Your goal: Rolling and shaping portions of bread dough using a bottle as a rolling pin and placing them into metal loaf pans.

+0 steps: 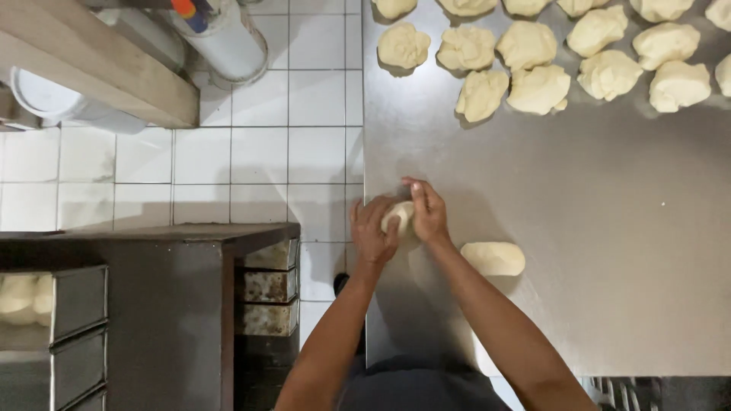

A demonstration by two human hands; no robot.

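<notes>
head view: left hand (371,230) and right hand (426,211) cupped together around a small dough ball (397,217) near the left edge of the steel table (579,228); an oblong dough piece (493,258) lies just beside the right wrist, with rough dough lumps (539,89) along the far edge.

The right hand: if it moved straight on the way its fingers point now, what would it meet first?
The right hand points up and slightly left, cupping a dough piece with the left hand. Beyond it lies bare steel table; the first thing would probably be the nearest dough lump.
</notes>
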